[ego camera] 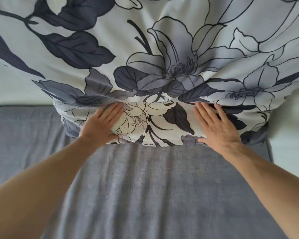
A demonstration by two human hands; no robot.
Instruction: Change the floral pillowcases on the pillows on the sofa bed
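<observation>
Two pillows in white pillowcases with grey and dark blue flowers are stacked on the grey sofa bed (pixel 154 187). The upper pillow (pixel 145 49) is large and fills the top of the view. The lower pillow (pixel 155 125) shows only as a strip under its front edge. My left hand (pixel 102 125) lies flat on the lower pillow's left side, fingertips at the seam between the two pillows. My right hand (pixel 216 125) lies flat on its right side with the fingers spread and straight. Neither hand grips the fabric.
Pale white surfaces flank the pillows, a white surface (pixel 12 90) at the left and another white surface (pixel 290 135) at the right. The sofa bed's grey fabric stretches from the pillows to the near edge of the view.
</observation>
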